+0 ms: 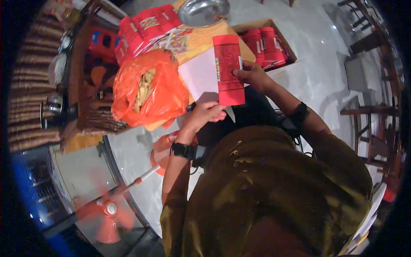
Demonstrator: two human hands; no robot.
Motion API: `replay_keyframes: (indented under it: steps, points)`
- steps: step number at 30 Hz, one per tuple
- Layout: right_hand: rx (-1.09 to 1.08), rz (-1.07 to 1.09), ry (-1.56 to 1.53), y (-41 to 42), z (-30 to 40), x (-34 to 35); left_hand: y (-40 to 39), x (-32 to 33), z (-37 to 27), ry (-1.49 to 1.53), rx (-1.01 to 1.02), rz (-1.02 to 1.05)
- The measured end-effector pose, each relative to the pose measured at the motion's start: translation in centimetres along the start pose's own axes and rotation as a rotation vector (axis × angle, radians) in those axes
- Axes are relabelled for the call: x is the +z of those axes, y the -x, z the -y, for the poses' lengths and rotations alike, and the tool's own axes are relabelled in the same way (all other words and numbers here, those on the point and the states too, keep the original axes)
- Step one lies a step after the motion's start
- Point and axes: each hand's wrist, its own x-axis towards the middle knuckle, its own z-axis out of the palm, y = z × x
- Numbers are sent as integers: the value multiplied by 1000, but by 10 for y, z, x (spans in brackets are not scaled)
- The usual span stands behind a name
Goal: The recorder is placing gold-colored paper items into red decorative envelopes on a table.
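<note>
My right hand (255,76) grips the right edge of a long red printed paper packet (227,64), with the thumb on its face. Near the packet's lower end is my left hand (207,115), its fingers curled; whether it touches or pinches the packet cannot be told. Behind the packet lies a white sheet (199,72) on a yellow table (202,37). An orange plastic bag (167,93), open at the top, stands to the left with yellowish-brown pieces (146,86) inside.
Red packets (149,24) lie in stacks at the back left, beside small colourful printed sheets (178,41). A round metal tray (204,11) sits at the far edge. To the right, a cardboard box (290,53) holds more red packets. An orange fan (110,208) stands lower left.
</note>
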Motion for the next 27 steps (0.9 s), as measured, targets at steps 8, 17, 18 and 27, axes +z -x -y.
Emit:
replay_keyframes:
  steps: [8, 17, 18, 27]
  points:
    - [-93, -437, -53, 1, -26, -156, 1, -2, 3, -81, 71, -151]
    - [22, -596, 366, -54, -65, -315, -19, -8, -2, -67, 119, -257]
    - [6, -573, 453, -63, -61, -325, -23, -8, -3, -68, 132, -255]
    - [-111, -472, 662, -112, -44, -343, -25, -12, -8, -172, 160, -323]
